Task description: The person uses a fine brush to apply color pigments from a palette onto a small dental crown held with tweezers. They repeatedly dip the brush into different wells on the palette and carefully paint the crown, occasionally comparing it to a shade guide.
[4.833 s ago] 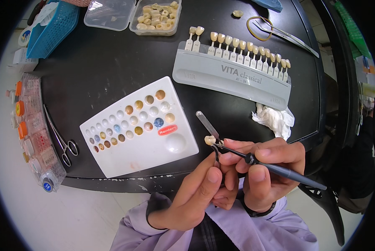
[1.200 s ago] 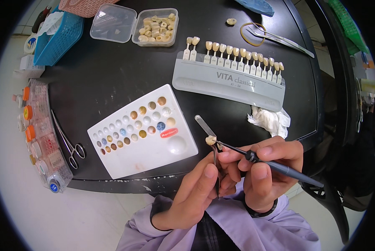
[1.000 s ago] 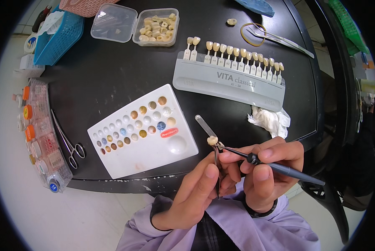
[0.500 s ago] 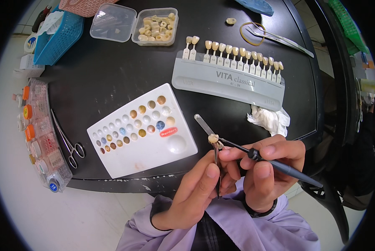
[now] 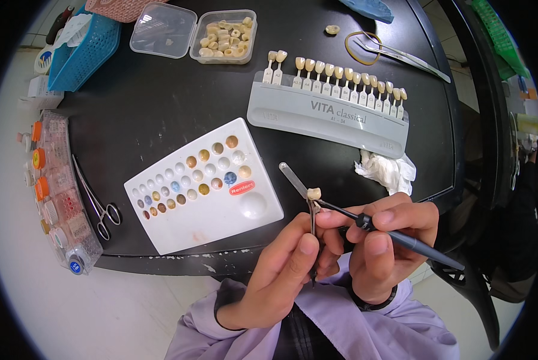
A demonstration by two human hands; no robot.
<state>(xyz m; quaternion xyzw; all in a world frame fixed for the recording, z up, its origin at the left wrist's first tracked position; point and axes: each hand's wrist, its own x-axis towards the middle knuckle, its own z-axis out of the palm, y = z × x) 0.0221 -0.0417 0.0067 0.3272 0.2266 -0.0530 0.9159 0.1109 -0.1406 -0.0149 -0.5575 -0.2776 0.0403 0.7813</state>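
Note:
My left hand (image 5: 281, 264) is closed round slim metal tweezers (image 5: 313, 228), which point up and away from me. A small cream tooth crown (image 5: 314, 194) sits at the tips of the tweezers. From the right, my right hand (image 5: 392, 237) grips a fine brush (image 5: 410, 243) with a dark handle, pen-style. The brush tip lies just below the crown, by the tweezers' tips; whether it touches the crown I cannot tell. Left of my hands lies a white palette (image 5: 191, 234) with rows of wells, several holding brown, ochre and blue pastes.
A grey shade guide (image 5: 329, 120) with tooth-shaped tabs stands beyond my hands, a crumpled tissue (image 5: 386, 171) below it. Farther off are a clear box (image 5: 224, 57) of crowns and large tweezers (image 5: 407, 58). Scissor-handled forceps (image 5: 98, 201) and a jar rack (image 5: 65, 192) lie left.
The crown and the tweezers' tips have shifted slightly right and away from me, and the crown shows a different side. The brush and my right hand have hardly moved.

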